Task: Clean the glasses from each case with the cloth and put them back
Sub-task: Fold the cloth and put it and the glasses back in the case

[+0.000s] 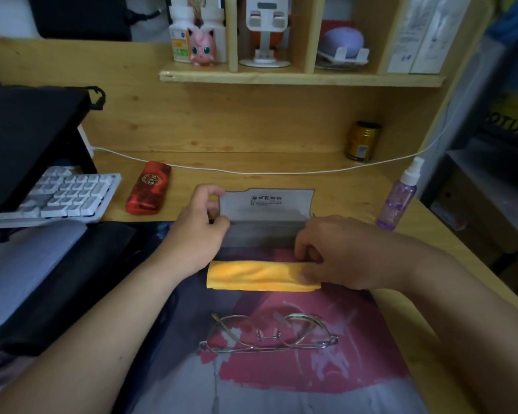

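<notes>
Glasses (269, 333) lie folded on the mat (281, 377), near the person. Farther off, the left hand (202, 225) pinches the grey case's (266, 216) open flap, and the right hand (332, 249) presses fingers onto the yellow cloth (257, 276).

Left hand (202, 225) pinches left edge of the grey case (265, 216) flap, lid open, fingers curled on it. Right hand (331, 252) grips the case's right end, fingertips touching the folded yellow cloth (257, 276) just below. Glasses (269, 334) lie folded on the mat (281, 380), nearer than both hands' fingers. Red case (148, 188) closed, left of left fingers.
</notes>
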Available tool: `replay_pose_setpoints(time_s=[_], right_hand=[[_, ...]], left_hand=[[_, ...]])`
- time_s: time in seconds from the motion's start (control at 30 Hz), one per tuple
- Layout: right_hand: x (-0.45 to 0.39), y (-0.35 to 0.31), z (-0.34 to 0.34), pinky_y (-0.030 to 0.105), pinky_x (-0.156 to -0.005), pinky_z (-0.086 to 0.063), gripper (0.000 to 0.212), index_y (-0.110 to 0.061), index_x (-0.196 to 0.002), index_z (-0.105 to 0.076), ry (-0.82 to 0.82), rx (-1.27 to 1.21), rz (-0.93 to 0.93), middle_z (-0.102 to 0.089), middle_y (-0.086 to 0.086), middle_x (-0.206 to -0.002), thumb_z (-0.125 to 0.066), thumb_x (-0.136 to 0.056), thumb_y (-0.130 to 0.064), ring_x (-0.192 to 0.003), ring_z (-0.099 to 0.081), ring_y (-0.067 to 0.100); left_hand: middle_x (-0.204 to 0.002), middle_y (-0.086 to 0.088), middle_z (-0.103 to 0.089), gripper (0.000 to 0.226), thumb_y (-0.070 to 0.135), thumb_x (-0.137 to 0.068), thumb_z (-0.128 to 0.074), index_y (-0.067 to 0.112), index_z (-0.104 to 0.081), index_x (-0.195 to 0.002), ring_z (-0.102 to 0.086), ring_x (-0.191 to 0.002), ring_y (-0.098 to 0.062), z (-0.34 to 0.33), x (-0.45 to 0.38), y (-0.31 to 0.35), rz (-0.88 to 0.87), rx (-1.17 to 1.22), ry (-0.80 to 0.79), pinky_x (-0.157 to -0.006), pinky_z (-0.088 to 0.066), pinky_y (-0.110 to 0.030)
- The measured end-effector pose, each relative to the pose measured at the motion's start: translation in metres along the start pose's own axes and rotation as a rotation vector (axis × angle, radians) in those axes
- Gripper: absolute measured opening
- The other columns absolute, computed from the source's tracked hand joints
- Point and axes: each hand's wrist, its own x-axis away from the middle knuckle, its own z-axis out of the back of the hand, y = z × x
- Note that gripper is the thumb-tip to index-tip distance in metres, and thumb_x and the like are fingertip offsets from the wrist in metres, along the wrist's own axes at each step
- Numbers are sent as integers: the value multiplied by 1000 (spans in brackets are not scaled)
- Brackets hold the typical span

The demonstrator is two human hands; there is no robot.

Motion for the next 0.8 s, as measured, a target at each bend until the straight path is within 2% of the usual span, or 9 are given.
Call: replay_pose_setpoints(time_s=[0.13,0.2,0.27,0.33,0.47,0.57,0.63,0.7,0.8], right_hand=[[4,-5,-3,16,-69,-38,12,-26,-90,-63,27,19,9,-55,-10,-90,-66,-87,-38,-86,-50,6],[4,-6,-2,14,-67,-37,10,-26,-90,-60,34,-12,-3,-57,-9,-90,-64,-88,-35,-84,-50,6],[3,-5,-1,15,-67,-42,16,-30,-99,-60,26,-103,-44,-61,-11,-90,-67,-88,-39,-83,-55,4],[1,-4,-1,18,-67,-46,26,-33,-109,-60,-13,-195,-82,-64,-14,-91,-68,-88,-45,-81,-59,1],[-1,-8,-9,18,-58,-36,16,-28,-100,-65,-62,-145,-97,-59,-10,-82,-66,-90,-40,-72,-53,2],[0,-9,-4,20,-57,-41,10,-28,-86,-65,-79,-224,-101,-61,-7,-81,-66,-89,-38,-71,-57,5],[1,-9,4,20,-58,-42,9,-29,-84,-63,21,-324,-76,-62,-7,-80,-68,-89,-34,-69,-55,3],[0,-9,12,23,-58,-41,7,-25,-86,-64,186,-477,-17,-60,-8,-74,-71,-90,-27,-63,-50,2],[-2,-2,17,25,-55,-40,8,-18,-86,-66,343,-664,57,-59,0,-66,-74,-88,-17,-59,-49,7]], left_hand=[[-128,10,-55,46,37,-100,-47,54,-40,-141,-56,-113,-19,4,-2,-3,42,-37,-61,-79,-47,-30],[-134,6,-51,49,50,-93,-46,61,-39,-140,-52,-123,-27,6,-4,-4,81,-72,-79,-91,-49,-38],[-137,9,-39,47,49,-97,-51,55,-42,-143,-36,-138,-24,8,0,-2,76,-100,-69,-111,-37,-39],[-134,9,-33,46,40,-98,-61,46,-48,-142,-24,-142,-18,9,2,0,13,-104,1,-116,-23,-35],[-121,7,-42,34,25,-92,-73,37,-66,-123,-35,-126,-18,4,4,1,-238,-178,154,-111,-26,-31],[-110,12,-54,23,20,-93,-70,34,-74,-111,-42,-116,-17,-1,5,1,-420,-218,175,-107,-34,-41],[-111,20,-60,19,39,-96,-62,36,-74,-110,-45,-120,-10,0,11,6,-482,-157,65,-107,-36,-42],[-111,23,-64,31,59,-92,-53,41,-73,-108,-49,-122,-3,4,17,14,-443,-68,-133,-105,-38,-36],[-95,15,-66,15,53,-91,-64,42,-72,-98,-62,-93,-1,12,22,25,-316,-34,-288,-85,-47,-27]])
